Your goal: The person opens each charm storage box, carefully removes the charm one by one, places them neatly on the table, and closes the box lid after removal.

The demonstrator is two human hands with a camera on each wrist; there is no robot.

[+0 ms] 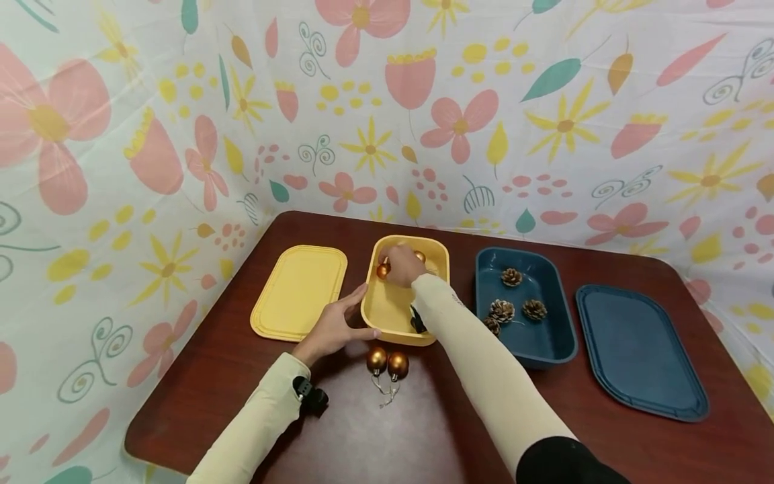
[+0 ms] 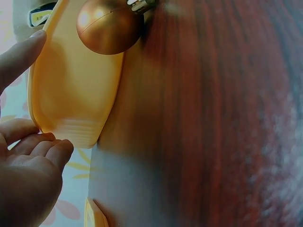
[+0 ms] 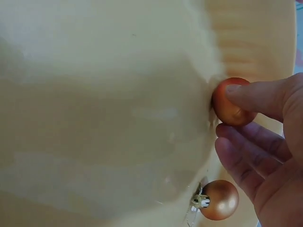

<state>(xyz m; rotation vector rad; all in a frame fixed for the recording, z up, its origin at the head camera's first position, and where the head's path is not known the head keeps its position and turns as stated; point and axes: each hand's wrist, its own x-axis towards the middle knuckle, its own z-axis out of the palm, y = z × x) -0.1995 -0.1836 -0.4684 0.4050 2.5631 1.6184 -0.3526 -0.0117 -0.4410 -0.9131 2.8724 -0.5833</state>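
Observation:
Inside the yellow bin (image 1: 392,337), my right hand (image 1: 404,264) pinches a shiny copper Christmas ball (image 3: 232,106) at the far end, thumb on top and fingers beneath. A second copper ball (image 3: 220,201) with a silver cap and string lies near those fingers. My left hand (image 1: 335,326) rests against the bin's near-left corner, thumb along the near wall and fingers at the left side. In front of the bin, two more copper balls (image 1: 377,359) sit on the table with their strings toward me; one also shows in the left wrist view.
A yellow lid (image 1: 300,292) lies left of the bin. To the right stands a blue bin (image 1: 549,331) with several pine cones (image 1: 502,311) in it, and a blue lid (image 1: 641,353) lies beyond. A flowered cloth (image 1: 375,134) hangs behind the dark wooden table (image 1: 224,376).

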